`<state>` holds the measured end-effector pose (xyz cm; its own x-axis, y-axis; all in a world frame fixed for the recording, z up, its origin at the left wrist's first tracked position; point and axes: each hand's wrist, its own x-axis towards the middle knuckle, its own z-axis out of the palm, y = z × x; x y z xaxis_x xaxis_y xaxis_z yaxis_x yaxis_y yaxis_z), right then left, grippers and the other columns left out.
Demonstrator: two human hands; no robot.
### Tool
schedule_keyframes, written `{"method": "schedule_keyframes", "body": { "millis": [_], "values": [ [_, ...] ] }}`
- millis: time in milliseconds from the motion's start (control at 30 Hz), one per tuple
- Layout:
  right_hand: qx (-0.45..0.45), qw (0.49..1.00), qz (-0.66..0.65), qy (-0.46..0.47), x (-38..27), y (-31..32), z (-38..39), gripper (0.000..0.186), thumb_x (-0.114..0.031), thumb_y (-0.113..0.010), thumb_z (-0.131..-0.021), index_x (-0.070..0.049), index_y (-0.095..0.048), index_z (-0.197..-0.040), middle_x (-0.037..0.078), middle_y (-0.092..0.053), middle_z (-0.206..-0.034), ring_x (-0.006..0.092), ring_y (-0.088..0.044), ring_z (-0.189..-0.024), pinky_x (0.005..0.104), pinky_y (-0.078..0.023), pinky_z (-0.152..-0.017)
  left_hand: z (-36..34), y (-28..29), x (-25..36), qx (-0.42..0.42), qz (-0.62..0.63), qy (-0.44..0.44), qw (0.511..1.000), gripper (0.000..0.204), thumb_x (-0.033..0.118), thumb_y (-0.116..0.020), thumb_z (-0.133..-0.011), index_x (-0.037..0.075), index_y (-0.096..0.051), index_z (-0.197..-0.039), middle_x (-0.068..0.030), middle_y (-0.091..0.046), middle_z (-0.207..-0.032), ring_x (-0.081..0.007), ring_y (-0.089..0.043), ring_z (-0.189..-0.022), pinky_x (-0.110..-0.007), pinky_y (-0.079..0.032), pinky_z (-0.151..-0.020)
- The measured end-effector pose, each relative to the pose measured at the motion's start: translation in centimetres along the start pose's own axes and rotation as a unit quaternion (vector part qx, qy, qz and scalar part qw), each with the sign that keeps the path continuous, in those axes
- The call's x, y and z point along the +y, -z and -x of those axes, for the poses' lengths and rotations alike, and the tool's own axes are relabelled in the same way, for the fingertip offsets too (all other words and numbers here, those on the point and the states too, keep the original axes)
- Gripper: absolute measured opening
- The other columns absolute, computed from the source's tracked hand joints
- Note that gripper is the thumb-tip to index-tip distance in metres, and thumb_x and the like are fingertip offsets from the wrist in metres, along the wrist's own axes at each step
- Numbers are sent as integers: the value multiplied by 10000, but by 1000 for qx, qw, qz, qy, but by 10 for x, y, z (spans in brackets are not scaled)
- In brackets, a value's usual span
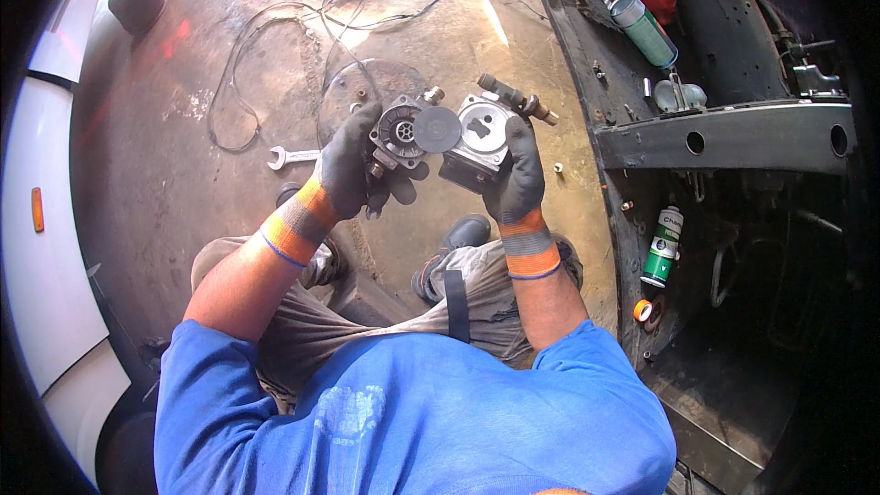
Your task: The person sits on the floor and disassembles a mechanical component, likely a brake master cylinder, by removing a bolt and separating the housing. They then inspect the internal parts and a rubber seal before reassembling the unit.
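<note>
The left housing [383, 146] is grasped by the left grip [350, 160], the right housing [482, 136] by the right grip [520, 174]. Between them, both inner edges are overlapped by a dark disc [437, 130]; its bearer cannot be told. Beyond, a cable [321, 13] is strewn across the floor [174, 165].

Left fingers [404, 187] partly hidden by a ported housing [389, 134], right fingers [521, 137] mostly hidden under a silver-and-black unit [478, 154], housing's edge covered by a black disc [438, 130] between both, white panel [62, 220] cut off far left of them, small piece [558, 168] to their right too tiny to be identified.
</note>
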<state>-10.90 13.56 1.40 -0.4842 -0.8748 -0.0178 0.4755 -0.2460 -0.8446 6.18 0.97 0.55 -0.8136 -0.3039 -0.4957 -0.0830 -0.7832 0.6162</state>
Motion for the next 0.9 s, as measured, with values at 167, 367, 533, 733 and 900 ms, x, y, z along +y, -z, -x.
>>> {"method": "schedule_keyframes", "body": {
  "millis": [167,367,533,733,900],
  "values": [
    [4,1000,4,-15,2,2,1,599,-379,-478,-1005,18,-362,-1439,139,-467,-1402,215,-509,-1252,381,-449,-1055,2,2,-2,8,-2,-5,1000,623,526,-283,-986,33,-566,-1241,-182,-701,-852,-232,-675,-532,-247,-456,-301],
    [23,1000,-12,-10,2,0,0,553,-329,-476,-993,17,-379,-1412,174,-544,-1287,253,-590,-1166,384,-527,-979,1,0,-1,-13,-5,-3,1000,627,542,-308,-974,37,-560,-1245,-180,-701,-844,-236,-679,-537,-247,-459,-302],
    [4,999,-31,-24,5,4,-1,557,-328,-480,-992,21,-375,-1413,181,-544,-1289,254,-595,-1159,389,-536,-969,1,1,-2,-9,3,-5,1000,627,546,-321,-967,35,-565,-1238,-173,-700,-827,-240,-677,-530,-256,-456,-303],
    [2,999,-26,-19,2,-2,0,561,-325,-499,-987,26,-380,-1408,188,-567,-1255,254,-617,-1125,385,-547,-950,2,0,-4,2,-7,8,1000,622,537,-315,-966,32,-577,-1215,-163,-695,-799,-249,-672,-520,-266,-437,-305],
    [6,999,-27,-25,6,2,-2,550,-321,-488,-993,26,-384,-1406,189,-572,-1250,255,-621,-1121,381,-555,-933,2,-2,-4,11,-3,7,1000,612,533,-311,-967,36,-588,-1191,-162,-691,-780,-257,-671,-518,-273,-428,-308]
  ]
}}
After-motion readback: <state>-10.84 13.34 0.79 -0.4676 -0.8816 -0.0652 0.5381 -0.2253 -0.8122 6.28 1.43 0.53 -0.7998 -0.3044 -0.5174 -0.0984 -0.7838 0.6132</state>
